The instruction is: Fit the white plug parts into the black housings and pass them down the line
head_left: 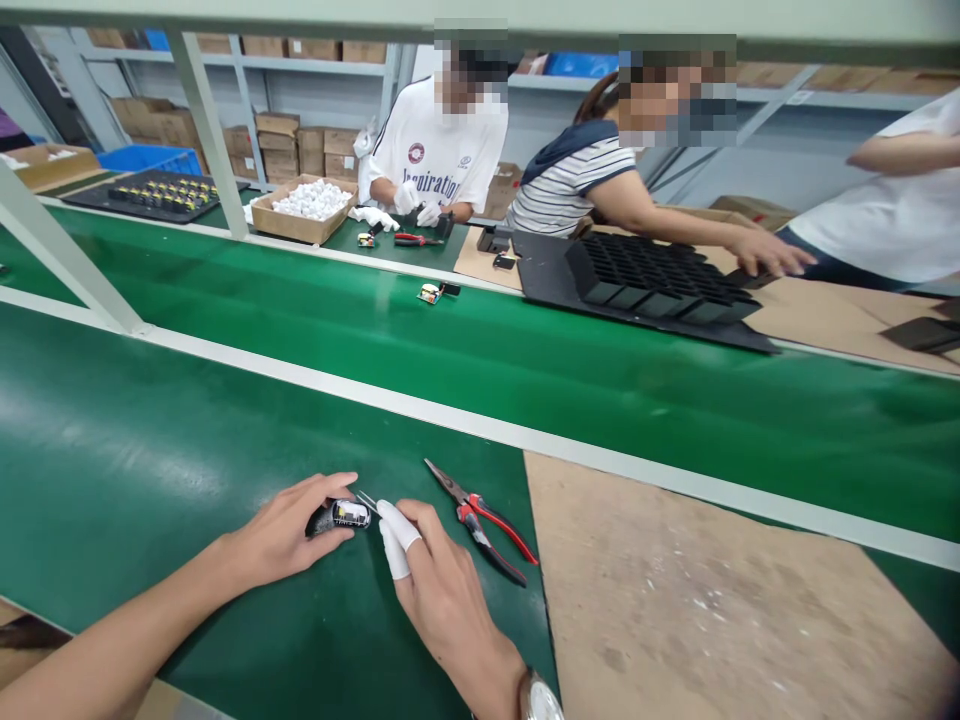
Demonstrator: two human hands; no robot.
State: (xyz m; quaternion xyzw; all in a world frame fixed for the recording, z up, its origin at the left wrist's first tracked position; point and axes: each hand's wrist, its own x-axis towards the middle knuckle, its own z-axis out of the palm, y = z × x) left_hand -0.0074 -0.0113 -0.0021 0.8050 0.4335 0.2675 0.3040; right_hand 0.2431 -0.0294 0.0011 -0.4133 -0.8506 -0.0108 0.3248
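Note:
My left hand (289, 530) is closed round a small black plastic housing (316, 519), thumb and fingers on opposite sides. Its open end faces right and shows a circuit board (350, 514) with white and yellow parts inside. In my right hand (431, 570), white finger cots cover the thumb and a finger, which pinch thin metal tweezers (367, 502). The tweezer tips point at the open end of the housing; whether they touch it I cannot tell. Just right of my right hand, needle-nose pliers (484, 522) with red and black handles lie on the green table.
A cardboard sheet (720, 590) covers the table at right. Beyond a white rail (360, 398) runs a green conveyor belt (315, 320) carrying a small circuit board (430, 292). Across it, co-workers sit near a tray of black housings (660, 275) and a box of white parts (300, 215).

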